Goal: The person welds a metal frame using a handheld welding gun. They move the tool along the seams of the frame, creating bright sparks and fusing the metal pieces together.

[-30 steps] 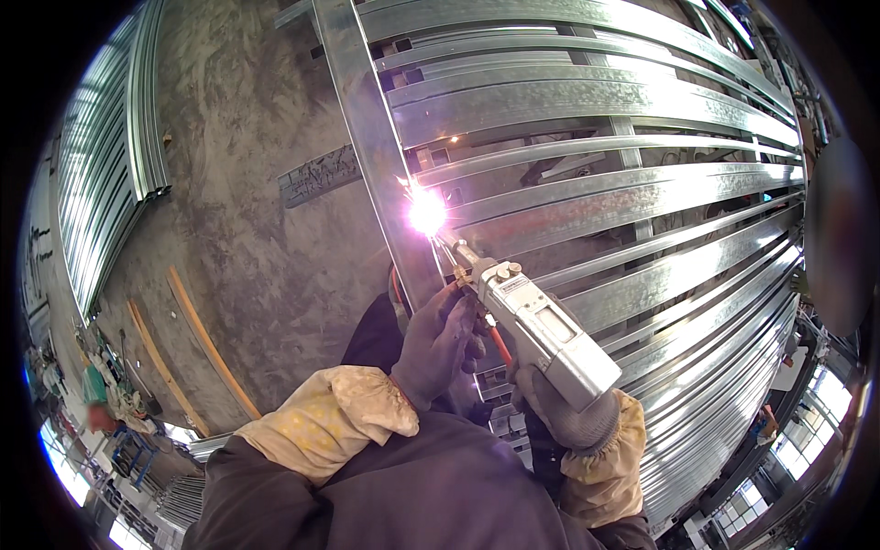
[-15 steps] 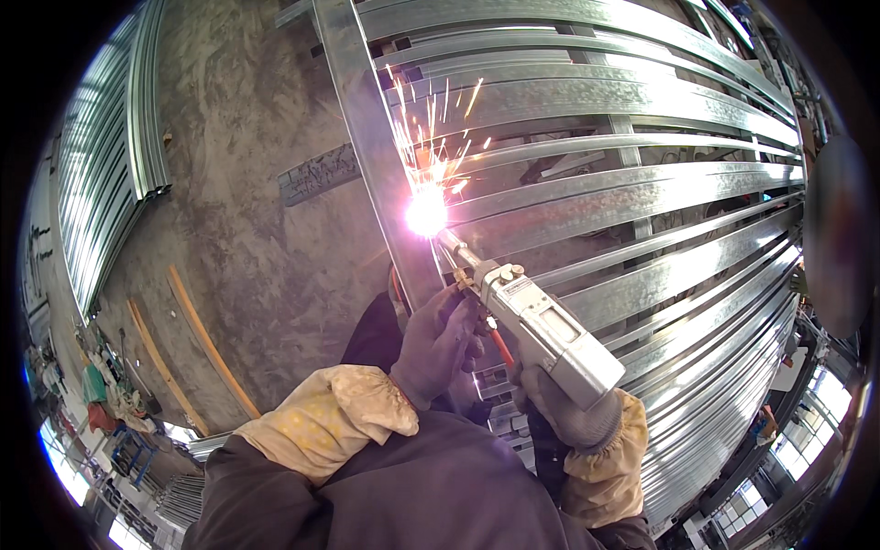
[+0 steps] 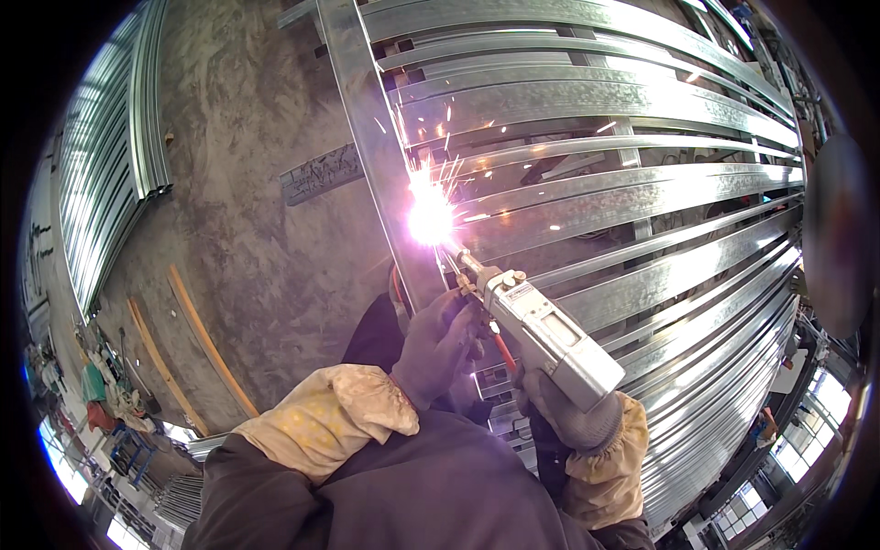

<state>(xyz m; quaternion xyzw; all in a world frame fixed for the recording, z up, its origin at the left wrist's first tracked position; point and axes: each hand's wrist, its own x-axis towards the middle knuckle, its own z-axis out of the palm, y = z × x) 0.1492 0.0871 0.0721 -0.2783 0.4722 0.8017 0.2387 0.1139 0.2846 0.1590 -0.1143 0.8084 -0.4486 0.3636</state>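
My gloved right hand (image 3: 573,412) is closed round the handle of a boxy silver welding gun (image 3: 555,339). At the gun's front, my gloved left hand (image 3: 435,344) has its fingers curled against the brass fitting below the nozzle. A bright white-pink glow hides the nozzle's tip and the spot it works on. That spot lies on the right edge of a long flat metal beam (image 3: 362,110), where the crosswise metal tubes (image 3: 587,188) meet it. Orange sparks fly up and to the right. A red part shows under the gun, between my hands.
Many shiny tubes run off to the right in rows, with gaps between them. A stack of metal profiles (image 3: 101,156) lies at the far left. Two wooden strips (image 3: 213,339) and a marked grey metal piece (image 3: 323,174) lie on the concrete floor. Cloths (image 3: 96,390) hang at the lower left.
The spark plume has become lower, with sparks scattered farther to the right. The glow sits at almost the same place on the beam. Both hands keep their hold.
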